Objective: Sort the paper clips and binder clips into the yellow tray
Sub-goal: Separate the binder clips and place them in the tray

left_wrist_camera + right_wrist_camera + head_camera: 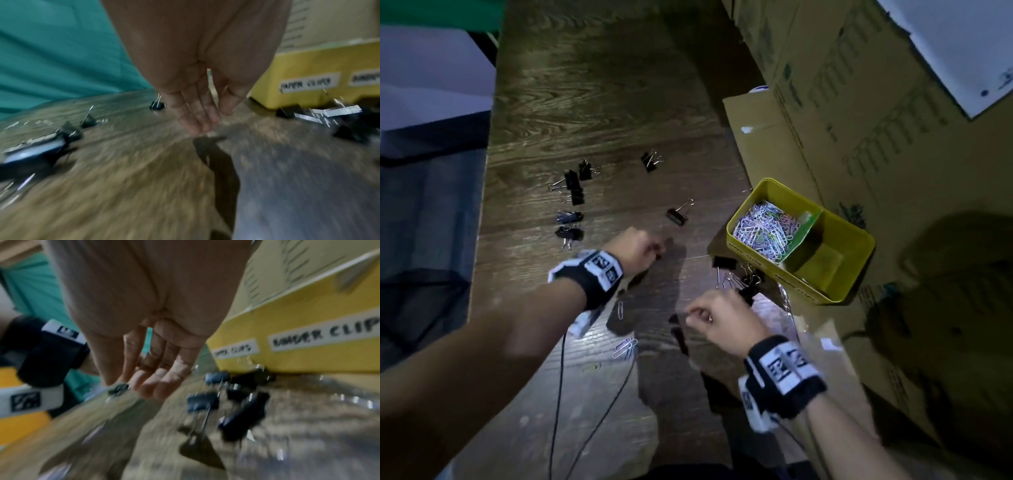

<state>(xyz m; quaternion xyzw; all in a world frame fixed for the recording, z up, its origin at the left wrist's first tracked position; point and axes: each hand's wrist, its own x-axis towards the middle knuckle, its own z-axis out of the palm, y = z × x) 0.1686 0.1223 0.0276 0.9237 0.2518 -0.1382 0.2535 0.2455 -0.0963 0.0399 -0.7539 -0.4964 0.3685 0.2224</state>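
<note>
The yellow tray (pixel 753 255) stands at the right, with mixed paper clips (pixel 767 228) in its left compartment and nothing in the right one (pixel 822 260). Black binder clips lie in a group at the left (pixel 573 186), singly (pixel 677 216), and in a cluster (pixel 743 277) against the tray. Loose paper clips (pixel 625 347) lie near me. My left hand (pixel 657 250) has fingers and thumb bunched, tips down on the table (pixel 205 131); whether they pinch anything is hidden. My right hand (pixel 690 313) hovers beside the cluster, fingers loosely curled (pixel 156 386), nothing seen in it.
Cardboard boxes (pixel 859 102) wall in the table's right side behind the tray. A clear plastic bag (pixel 791 329) lies under my right wrist. Two thin black cables (pixel 558 394) run toward me. The table's left edge (pixel 482 212) drops off to dark fabric.
</note>
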